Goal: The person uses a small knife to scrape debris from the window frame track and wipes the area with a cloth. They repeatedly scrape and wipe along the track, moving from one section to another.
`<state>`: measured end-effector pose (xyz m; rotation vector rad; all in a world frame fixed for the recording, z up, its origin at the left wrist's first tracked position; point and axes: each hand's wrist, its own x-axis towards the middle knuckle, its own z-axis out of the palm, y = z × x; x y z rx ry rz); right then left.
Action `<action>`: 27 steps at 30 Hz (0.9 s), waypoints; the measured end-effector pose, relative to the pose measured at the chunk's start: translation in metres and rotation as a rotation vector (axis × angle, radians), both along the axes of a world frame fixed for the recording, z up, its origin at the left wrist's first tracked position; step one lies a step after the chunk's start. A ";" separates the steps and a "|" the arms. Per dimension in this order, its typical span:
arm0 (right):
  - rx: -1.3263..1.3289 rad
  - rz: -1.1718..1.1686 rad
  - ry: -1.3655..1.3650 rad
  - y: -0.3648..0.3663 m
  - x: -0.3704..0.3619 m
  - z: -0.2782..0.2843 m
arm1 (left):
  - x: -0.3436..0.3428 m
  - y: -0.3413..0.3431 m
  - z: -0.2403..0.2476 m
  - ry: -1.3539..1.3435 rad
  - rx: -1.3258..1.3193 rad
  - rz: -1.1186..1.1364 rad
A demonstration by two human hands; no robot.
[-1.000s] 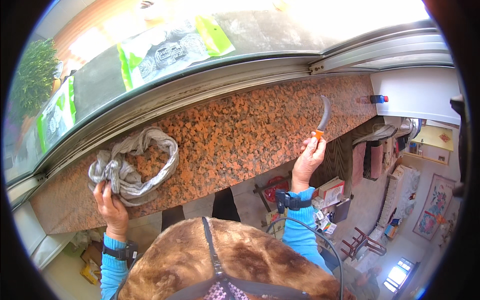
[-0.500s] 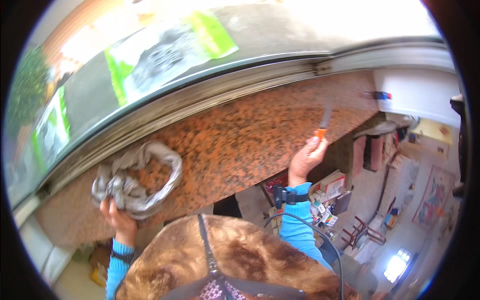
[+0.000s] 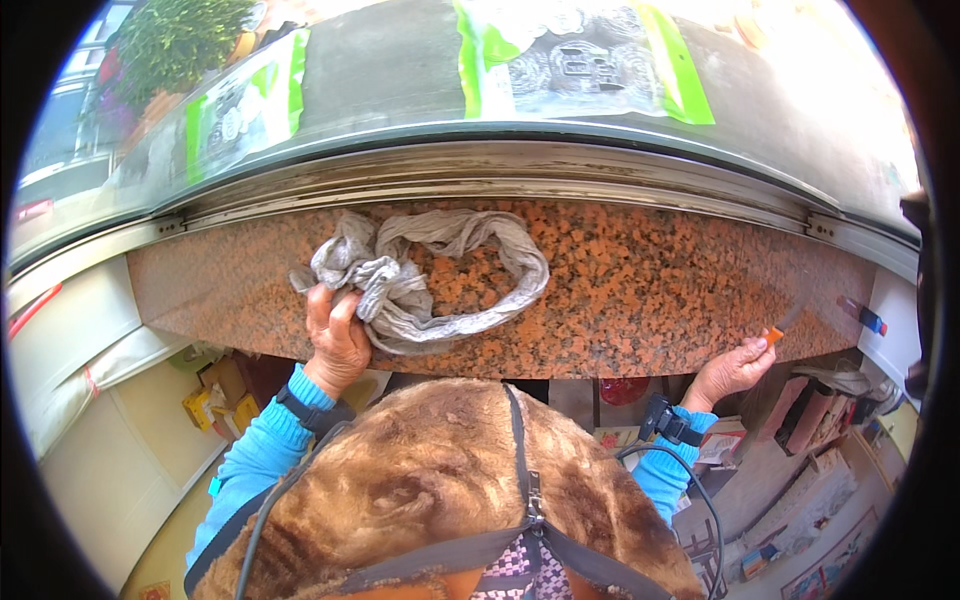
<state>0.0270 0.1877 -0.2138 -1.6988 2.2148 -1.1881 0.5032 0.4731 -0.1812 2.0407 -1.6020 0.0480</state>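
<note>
1 knotted grey cloth (image 3: 400, 285), mostly on granite sill's (image 3: 640, 300) L half; L hand (image 3: 337, 340) touching it, can't tell if gripping. R hand (image 3: 735, 370) clasps orange-handled knife (image 3: 774, 335) nr sill's R end.

Blue sleeves (image 3: 250, 462) flank a brown plush vest (image 3: 420, 470), a dark zip (image 3: 535, 490) running down its front. Black wristbands (image 3: 308, 411) and dark cables (image 3: 716, 520) show on either side of the vest.
</note>
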 end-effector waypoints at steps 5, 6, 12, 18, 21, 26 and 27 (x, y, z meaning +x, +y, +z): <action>-0.048 0.030 0.023 -0.001 0.000 -0.002 | 0.000 0.000 -0.001 0.020 0.019 -0.030; -0.047 0.031 0.011 -0.001 -0.001 -0.003 | 0.000 0.000 -0.001 0.025 0.017 -0.011; -0.016 -0.007 0.070 -0.003 -0.013 -0.009 | 0.001 -0.005 0.001 0.004 -0.029 -0.004; -0.017 0.036 0.110 -0.009 -0.018 -0.011 | 0.001 0.001 -0.001 0.057 0.012 0.000; 0.007 0.054 0.177 -0.007 -0.016 -0.008 | 0.001 0.005 -0.005 -0.004 -0.008 0.007; -0.010 0.010 0.146 -0.004 -0.004 -0.005 | 0.002 0.005 -0.012 -0.038 -0.061 0.018; -0.035 0.030 0.141 -0.003 -0.002 -0.004 | 0.003 0.001 -0.015 0.030 -0.085 -0.005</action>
